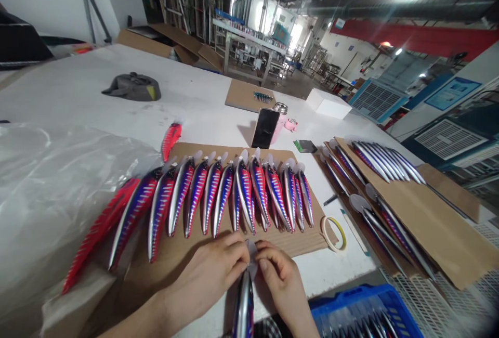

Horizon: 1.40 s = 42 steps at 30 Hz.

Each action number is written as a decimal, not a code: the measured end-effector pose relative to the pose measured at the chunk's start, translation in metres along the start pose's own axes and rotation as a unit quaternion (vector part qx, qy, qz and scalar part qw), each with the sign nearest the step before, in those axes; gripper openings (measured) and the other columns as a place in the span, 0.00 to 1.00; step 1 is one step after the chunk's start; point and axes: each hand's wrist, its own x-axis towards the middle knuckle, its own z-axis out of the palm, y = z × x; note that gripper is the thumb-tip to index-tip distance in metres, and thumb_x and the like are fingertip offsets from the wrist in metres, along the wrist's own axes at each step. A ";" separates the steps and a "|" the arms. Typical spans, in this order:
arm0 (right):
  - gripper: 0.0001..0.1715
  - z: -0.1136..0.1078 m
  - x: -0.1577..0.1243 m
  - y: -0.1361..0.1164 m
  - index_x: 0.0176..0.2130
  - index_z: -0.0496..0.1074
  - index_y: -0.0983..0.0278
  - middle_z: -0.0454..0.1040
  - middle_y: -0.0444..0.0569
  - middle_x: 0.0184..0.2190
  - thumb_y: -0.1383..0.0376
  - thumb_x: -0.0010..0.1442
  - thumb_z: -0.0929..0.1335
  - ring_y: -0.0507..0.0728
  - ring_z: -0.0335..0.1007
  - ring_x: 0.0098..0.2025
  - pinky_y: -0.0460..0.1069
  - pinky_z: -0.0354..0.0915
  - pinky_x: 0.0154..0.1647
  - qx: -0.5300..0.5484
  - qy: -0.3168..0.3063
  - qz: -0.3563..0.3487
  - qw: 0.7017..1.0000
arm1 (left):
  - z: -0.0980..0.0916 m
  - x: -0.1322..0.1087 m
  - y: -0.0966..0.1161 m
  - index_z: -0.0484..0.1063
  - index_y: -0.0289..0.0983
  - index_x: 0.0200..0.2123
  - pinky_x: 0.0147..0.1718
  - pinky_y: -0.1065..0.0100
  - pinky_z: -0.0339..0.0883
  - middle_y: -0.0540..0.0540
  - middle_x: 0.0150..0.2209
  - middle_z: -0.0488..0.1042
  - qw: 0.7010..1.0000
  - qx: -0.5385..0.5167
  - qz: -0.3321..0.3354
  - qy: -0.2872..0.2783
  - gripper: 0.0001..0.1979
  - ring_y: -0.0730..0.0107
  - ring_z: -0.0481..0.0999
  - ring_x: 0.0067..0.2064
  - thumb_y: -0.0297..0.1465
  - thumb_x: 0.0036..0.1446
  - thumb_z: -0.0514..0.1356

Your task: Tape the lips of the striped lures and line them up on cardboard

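Both my hands meet over the near edge of a brown cardboard sheet (171,255). My left hand (212,270) and my right hand (278,270) pinch the clear lip end of one silver, blue and purple fishing lure (244,304), which points back toward me. Just beyond my fingers lies a row of several similar striped lures (234,192), laid side by side on the cardboard. At the left end, a red lure (97,231) lies beside them, and another red lure (170,140) rests off the sheet's far edge.
A crumpled clear plastic bag (50,187) covers the left. A roll of tape (333,234) lies right of the sheet. More lures sit on stacked cardboard (424,223) at right. A blue crate (362,312) holds lures below. A phone (265,127), pink cup and white box stand farther back.
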 end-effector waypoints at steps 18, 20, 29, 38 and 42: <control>0.12 0.004 0.014 -0.019 0.23 0.69 0.62 0.70 0.43 0.28 0.76 0.51 0.63 0.52 0.68 0.33 0.44 0.61 0.36 -0.032 -0.039 0.022 0.999 | 0.003 -0.001 0.000 0.67 0.39 0.32 0.38 0.70 0.59 0.54 0.35 0.66 1.000 -0.013 -0.001 0.006 0.09 0.72 0.71 0.39 0.25 0.64 0.52; 0.12 0.004 0.013 -0.019 0.23 0.69 0.62 0.70 0.43 0.28 0.76 0.51 0.63 0.52 0.68 0.33 0.44 0.61 0.36 -0.041 -0.039 0.019 0.998 | 0.004 -0.001 0.001 0.67 0.39 0.31 0.38 0.69 0.59 0.53 0.35 0.66 1.000 -0.008 -0.005 0.007 0.09 0.71 0.71 0.39 0.25 0.64 0.52; 0.12 0.012 0.008 -0.016 0.23 0.70 0.62 0.75 0.46 0.30 0.76 0.49 0.63 0.53 0.72 0.34 0.45 0.64 0.37 -0.101 0.019 0.002 0.995 | 0.007 -0.002 -0.002 0.67 0.39 0.31 0.36 0.69 0.60 0.53 0.35 0.67 1.000 -0.003 0.006 0.024 0.10 0.70 0.71 0.38 0.25 0.64 0.50; 0.15 0.024 -0.028 0.011 0.46 0.74 0.60 0.74 0.49 0.50 0.67 0.59 0.65 0.57 0.69 0.54 0.47 0.67 0.51 -0.100 0.119 -0.007 0.988 | 0.003 -0.003 0.002 0.67 0.40 0.31 0.36 0.69 0.61 0.52 0.35 0.67 1.000 0.006 -0.006 0.027 0.10 0.70 0.72 0.37 0.26 0.63 0.50; 0.29 0.035 -0.070 0.026 0.60 0.62 0.60 0.63 0.51 0.60 0.66 0.60 0.65 0.63 0.56 0.63 0.55 0.62 0.59 -0.125 0.152 -0.026 0.980 | 0.001 -0.002 0.001 0.66 0.39 0.30 0.36 0.69 0.62 0.52 0.36 0.68 1.000 0.013 -0.001 0.024 0.10 0.70 0.72 0.37 0.26 0.63 0.50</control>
